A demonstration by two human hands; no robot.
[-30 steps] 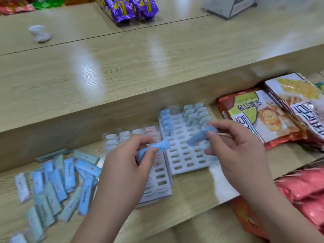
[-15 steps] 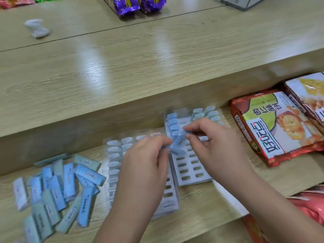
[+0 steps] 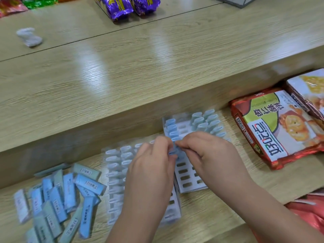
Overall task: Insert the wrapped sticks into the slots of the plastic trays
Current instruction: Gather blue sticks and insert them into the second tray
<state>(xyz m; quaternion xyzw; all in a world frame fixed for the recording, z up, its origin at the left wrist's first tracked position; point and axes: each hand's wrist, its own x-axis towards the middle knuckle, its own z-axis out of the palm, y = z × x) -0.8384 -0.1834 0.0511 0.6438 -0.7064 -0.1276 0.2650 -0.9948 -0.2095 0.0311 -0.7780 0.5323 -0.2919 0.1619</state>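
Two white slotted plastic trays lie side by side on the lower wooden shelf: the left tray [image 3: 114, 174] and the right tray [image 3: 189, 183]. Both carry blue wrapped sticks standing in their far rows. My left hand [image 3: 150, 172] and my right hand [image 3: 210, 158] meet over the right tray's left column. Each pinches a blue wrapped stick [image 3: 173, 151] at the fingertips; the sticks are mostly hidden by the fingers. A loose pile of blue and grey-green wrapped sticks [image 3: 59, 200] lies to the left of the trays.
Snack packets lie to the right: a red and green one [image 3: 273, 127] and another [image 3: 312, 92] behind it, with red bags [image 3: 308, 213] at the lower right. A raised wooden counter [image 3: 140, 71] stands behind the trays, bearing purple packets [image 3: 126, 6] and a crumpled white wrapper [image 3: 29, 36].
Both hands have come together from apart, carrying their sticks down to the left column of the right tray. The view has shifted slightly right.
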